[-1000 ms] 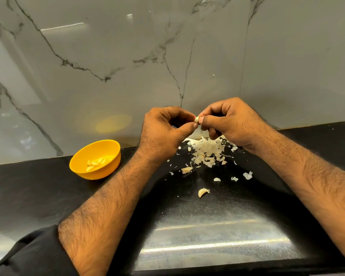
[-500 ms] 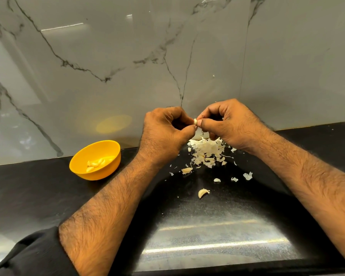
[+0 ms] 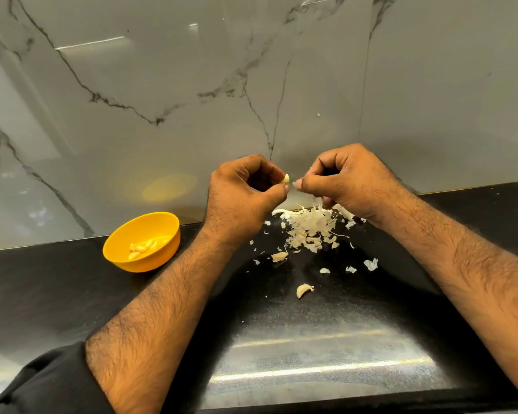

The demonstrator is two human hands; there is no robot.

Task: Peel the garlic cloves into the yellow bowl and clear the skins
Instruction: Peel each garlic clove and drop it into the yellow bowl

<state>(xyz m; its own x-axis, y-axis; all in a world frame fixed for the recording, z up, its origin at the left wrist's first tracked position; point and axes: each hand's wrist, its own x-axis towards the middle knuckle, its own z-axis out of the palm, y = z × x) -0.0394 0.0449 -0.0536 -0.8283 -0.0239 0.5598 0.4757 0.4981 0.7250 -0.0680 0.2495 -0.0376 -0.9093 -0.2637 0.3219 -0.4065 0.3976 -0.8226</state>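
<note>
Since half a second ago the two hands have drawn apart: where thumb tips met over one small pale piece, there is now a gap between them at the centre of the frame. The left hand (image 3: 245, 189) pinches a garlic clove (image 3: 286, 178) between thumb and curled fingers, and the clove shows more of its pale yellow body than before. The right hand (image 3: 341, 177) is curled too, its thumb and forefinger pressed together just right of the clove; it may hold a strip of skin, but that is too small to tell. I judge that the skin has just come away, so this clove is close to ready for the yellow bowl (image 3: 126, 234), which sits at the middle left on the black desk (image 3: 42, 288) with several peeled cloves (image 3: 144, 246) inside.

Below the hands lies the skin pile (image 3: 310, 228), with loose flakes scattered right of it. Two unpeeled cloves wait on the desk, one (image 3: 279, 256) at the pile's lower left edge and another (image 3: 303, 290) nearer the bottom. Clearing the skins is not yet begun.

The right hand covers the pile's upper right part, and both palms are turned away. The left sleeve (image 3: 42, 383) is cut off at the lower left corner.
</note>
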